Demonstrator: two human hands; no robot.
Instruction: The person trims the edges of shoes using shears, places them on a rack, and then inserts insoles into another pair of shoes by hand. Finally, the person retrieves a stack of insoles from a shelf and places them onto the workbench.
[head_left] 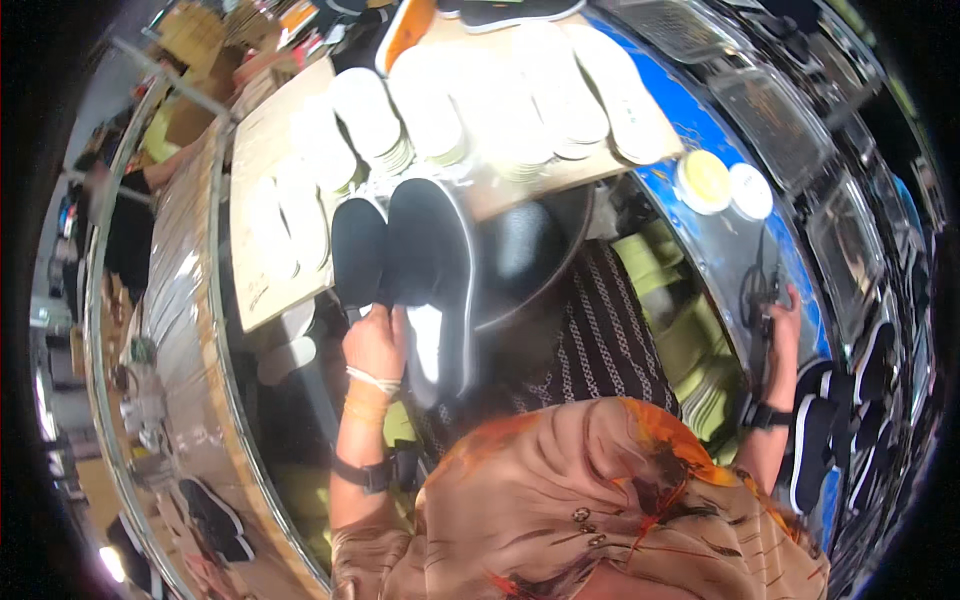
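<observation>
A pair of black slip-on shoes (428, 240) with white soles hangs upright in front of me. My left hand (375, 350) is closed on their lower ends, with a pale band round its wrist. One shoe is turned partly sideways, so its white sole edge shows. Far to the right, my right hand (785, 325) lies at the blue-edged bench, its fingers curled at a dark pair of scissors (760, 285). Part of that grip is hidden. Stacks of pale insoles (425, 100) stand on a light board (270, 290) just beyond the shoes.
A yellow-lidded tub (704, 182) and a white tub (750, 192) stand on the blue bench (665, 95). Wire baskets (770, 125) line the right side, with several dark shoes (815, 450) below. Green pieces (690, 350) lie under the bench. A wrapped metal-framed bench (185, 300) runs along the left.
</observation>
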